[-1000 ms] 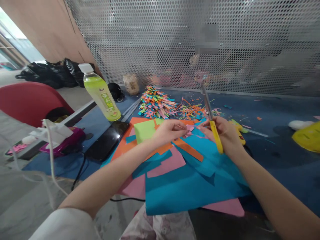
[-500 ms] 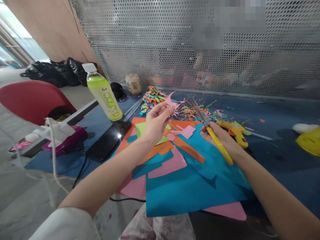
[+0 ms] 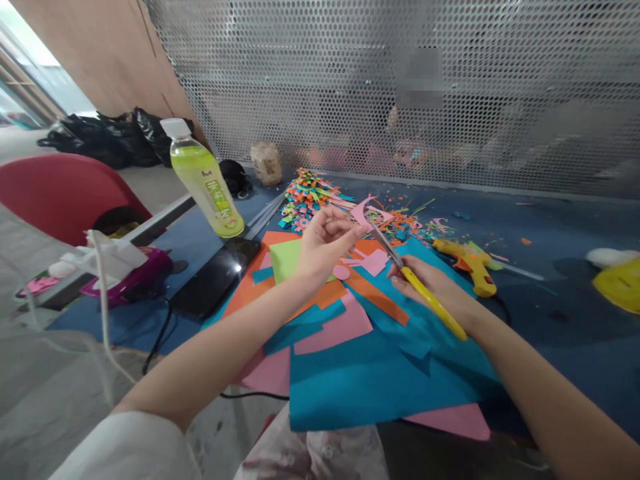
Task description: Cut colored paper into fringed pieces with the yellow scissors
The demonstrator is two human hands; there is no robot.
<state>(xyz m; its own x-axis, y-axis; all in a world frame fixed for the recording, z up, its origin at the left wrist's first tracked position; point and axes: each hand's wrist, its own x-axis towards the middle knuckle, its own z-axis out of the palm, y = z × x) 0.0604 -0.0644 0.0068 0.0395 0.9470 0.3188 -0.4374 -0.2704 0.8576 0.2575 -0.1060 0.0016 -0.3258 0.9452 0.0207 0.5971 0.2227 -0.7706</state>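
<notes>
Between the thumb and fingers of my left hand (image 3: 327, 243) is a curved scrap of pink paper (image 3: 364, 212). My right hand (image 3: 425, 280) grips yellow-handled scissors (image 3: 420, 287), their blades pointing up and left to the edge of the pink scrap. Whether the blades are parted I cannot tell. Below my hands lie a small pink paper circle (image 3: 341, 272), an orange strip (image 3: 377, 297), a lime green square (image 3: 286, 259) and large blue sheets (image 3: 370, 380). Behind my left hand rises a heap of small colourful paper pieces (image 3: 307, 193).
A drink bottle (image 3: 207, 180) and a dark phone (image 3: 215, 280) stand and lie to the left. On the right is a yellow glue gun (image 3: 470, 263). Thin paper offcuts (image 3: 400, 223) are strewn behind the scissors. A perforated metal panel (image 3: 320, 87) backs the table.
My left hand has moved slightly right with the pink scrap. The scissors have come left and down, so their tips now meet the scrap's edge.
</notes>
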